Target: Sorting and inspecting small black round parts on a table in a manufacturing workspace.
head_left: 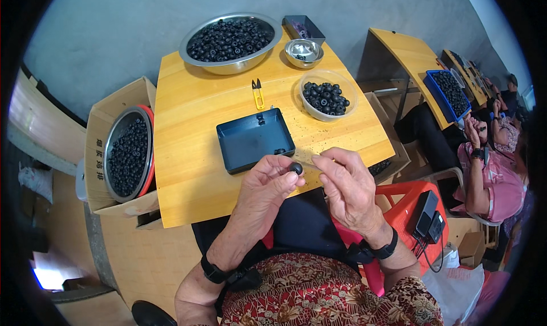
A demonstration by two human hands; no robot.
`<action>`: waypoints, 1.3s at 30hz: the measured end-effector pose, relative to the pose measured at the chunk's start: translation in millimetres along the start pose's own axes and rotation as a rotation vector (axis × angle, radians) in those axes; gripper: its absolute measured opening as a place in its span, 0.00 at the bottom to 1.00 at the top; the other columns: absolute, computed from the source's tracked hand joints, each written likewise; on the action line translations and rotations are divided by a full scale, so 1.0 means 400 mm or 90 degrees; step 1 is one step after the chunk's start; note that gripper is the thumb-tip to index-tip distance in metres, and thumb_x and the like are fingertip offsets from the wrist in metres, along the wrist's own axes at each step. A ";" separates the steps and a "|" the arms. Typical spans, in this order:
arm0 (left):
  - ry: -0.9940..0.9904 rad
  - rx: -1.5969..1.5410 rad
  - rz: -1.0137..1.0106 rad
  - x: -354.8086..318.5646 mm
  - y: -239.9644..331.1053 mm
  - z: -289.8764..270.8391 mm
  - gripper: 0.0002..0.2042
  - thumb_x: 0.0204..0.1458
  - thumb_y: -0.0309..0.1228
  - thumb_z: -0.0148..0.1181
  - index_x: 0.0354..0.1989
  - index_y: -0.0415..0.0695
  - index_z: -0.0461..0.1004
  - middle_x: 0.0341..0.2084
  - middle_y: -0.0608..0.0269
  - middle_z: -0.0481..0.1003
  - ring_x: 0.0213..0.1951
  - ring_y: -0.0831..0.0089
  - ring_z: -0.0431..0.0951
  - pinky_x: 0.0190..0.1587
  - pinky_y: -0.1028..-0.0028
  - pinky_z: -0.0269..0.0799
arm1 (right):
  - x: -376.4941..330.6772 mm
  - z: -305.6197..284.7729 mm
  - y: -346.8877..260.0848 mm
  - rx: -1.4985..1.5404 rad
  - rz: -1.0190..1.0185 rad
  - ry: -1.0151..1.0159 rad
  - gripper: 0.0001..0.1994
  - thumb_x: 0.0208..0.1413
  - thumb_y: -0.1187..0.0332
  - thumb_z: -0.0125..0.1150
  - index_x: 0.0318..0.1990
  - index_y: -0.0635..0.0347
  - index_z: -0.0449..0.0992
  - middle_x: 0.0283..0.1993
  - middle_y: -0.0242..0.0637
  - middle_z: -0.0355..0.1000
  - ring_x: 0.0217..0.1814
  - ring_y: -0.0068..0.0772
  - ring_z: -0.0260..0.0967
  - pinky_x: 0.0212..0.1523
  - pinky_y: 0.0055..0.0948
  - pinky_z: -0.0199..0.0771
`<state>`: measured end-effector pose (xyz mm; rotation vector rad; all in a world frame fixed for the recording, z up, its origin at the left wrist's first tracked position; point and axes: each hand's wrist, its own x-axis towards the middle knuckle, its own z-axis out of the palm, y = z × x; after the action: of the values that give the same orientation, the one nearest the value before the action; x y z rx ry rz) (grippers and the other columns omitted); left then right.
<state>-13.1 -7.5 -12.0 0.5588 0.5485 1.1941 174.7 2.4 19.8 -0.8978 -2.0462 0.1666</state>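
A small black bead (296, 168) is pinched between the thumb and fingertips of the left hand (266, 183), just above the near edge of the wooden table (188, 172). The right hand (348, 189) is held just beside it, its fingers closed on a thin needle (306, 162) whose tip touches the bead. A dark blue tray (253, 139) lies on the table just beyond the hands. Farther off, a clear bowl of beads (327, 95), yellow snips (258, 93), a small steel bowl (303, 52) and a large steel bowl of beads (231, 41) are set. A cardboard box (99, 149) with another bead-filled bowl stands left of the table.
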 end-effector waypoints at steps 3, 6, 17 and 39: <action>-0.016 -0.040 -0.021 0.001 -0.004 -0.006 0.10 0.56 0.24 0.62 0.46 0.40 0.72 0.38 0.64 0.76 0.41 0.74 0.78 0.51 0.74 0.74 | -0.009 -0.003 0.000 -0.063 -0.048 0.001 0.17 0.49 0.78 0.64 0.48 0.66 0.76 0.42 0.45 0.72 0.38 0.42 0.71 0.35 0.33 0.74; -0.023 -0.065 -0.024 0.001 -0.007 -0.005 0.11 0.55 0.23 0.62 0.46 0.40 0.73 0.37 0.62 0.77 0.40 0.74 0.79 0.49 0.76 0.76 | -0.012 -0.002 -0.002 -0.096 -0.082 -0.005 0.19 0.45 0.77 0.66 0.48 0.66 0.77 0.42 0.43 0.72 0.35 0.38 0.70 0.33 0.31 0.73; -0.026 -0.093 -0.031 0.001 -0.014 -0.009 0.09 0.55 0.21 0.62 0.44 0.39 0.74 0.36 0.60 0.78 0.38 0.75 0.79 0.46 0.77 0.78 | -0.018 -0.002 0.016 -0.171 -0.138 -0.006 0.22 0.41 0.76 0.65 0.49 0.65 0.78 0.42 0.40 0.73 0.32 0.34 0.69 0.30 0.30 0.73; -0.133 0.035 0.113 0.004 0.014 0.049 0.06 0.53 0.25 0.66 0.35 0.46 0.73 0.34 0.59 0.76 0.35 0.73 0.75 0.40 0.75 0.71 | -0.052 0.012 0.123 -0.141 -0.068 0.033 0.21 0.41 0.82 0.62 0.48 0.68 0.77 0.36 0.44 0.74 0.31 0.40 0.71 0.31 0.32 0.73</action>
<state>-3.7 -6.7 6.0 0.7818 0.3590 1.2731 204.8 25.7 -17.8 -0.9131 -2.0862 -0.1433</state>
